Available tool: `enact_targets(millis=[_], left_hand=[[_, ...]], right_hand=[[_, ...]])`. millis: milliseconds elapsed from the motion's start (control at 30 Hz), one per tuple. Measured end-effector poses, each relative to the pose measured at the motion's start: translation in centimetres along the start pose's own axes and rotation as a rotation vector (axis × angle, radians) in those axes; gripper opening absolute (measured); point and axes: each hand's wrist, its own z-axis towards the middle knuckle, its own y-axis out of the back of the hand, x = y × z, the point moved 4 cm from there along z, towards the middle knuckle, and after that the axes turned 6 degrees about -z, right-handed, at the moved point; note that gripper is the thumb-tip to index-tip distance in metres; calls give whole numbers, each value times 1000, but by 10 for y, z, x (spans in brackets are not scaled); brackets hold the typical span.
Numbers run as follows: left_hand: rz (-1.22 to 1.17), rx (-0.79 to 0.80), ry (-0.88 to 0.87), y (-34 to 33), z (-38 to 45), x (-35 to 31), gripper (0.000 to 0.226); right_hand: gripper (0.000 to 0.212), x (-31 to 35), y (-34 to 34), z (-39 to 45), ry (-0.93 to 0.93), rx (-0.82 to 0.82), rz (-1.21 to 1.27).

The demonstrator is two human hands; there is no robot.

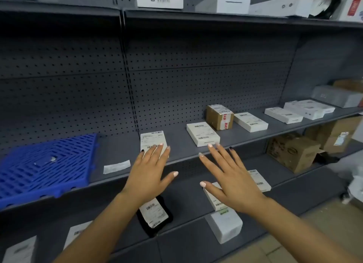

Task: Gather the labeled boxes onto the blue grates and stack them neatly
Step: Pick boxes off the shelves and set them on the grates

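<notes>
Both hands reaching forward over the middle shelf (255,134), fingers straight and spread, gripping nothing. Left hand (150,171) with fingertips over the near edge of a white labeled box (152,140); contact likely but not certain. Right hand (230,179) hovering just short of a second white labeled box (202,134) at 12 o'clock from it, apparently not touching. Blue grate (45,164) lying flat at the far left of the same shelf, at 9 o'clock from the left hand, carrying no boxes, only a small scrap of something pale. Loose paper label (116,166) between grate and left hand. Further right, toward 2 o'clock, a brown taped box (219,117), then three more flat white boxes (250,122) (283,115) (308,108) strung along the shelf, well apart from the grate. More labeled parcels on the lower shelf beneath the arms. Task judged barely begun: nothing gathered or stacked yet, every visible box on this shelf still to be moved left onto the grate.
</notes>
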Motion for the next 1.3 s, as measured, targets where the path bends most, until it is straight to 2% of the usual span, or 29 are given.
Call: enact_targets(millis=[100,233,333,533,767,933,1167,1300], left_hand=[[6,25,65,-19,30,18,84],[6,144,198,-52,70,49,97],[-16,230,293,-69,91,67,96],[-47,300,390,-101,111,86,102],[-5,132,308,-106,121,85,85],[39,7,278,-86,136,78,85],[93,-23,335,-77,142,62,82],[103,-44,389,-78,133,58,81]], right_hand=[[66,-13,-19,25,-7,20,-21],[65,-30,-53,59,-12,53,-34],[65,-41,-72,79,-19,66,-21],[65,-61,-111,110,-60,126,14],[69,-88,-141,137,-42,173,89],[89,-117,-158,163,-89,240,159],[110,-130,-188,184,-61,413,223],[105,-130,-198,183,6,416,224]])
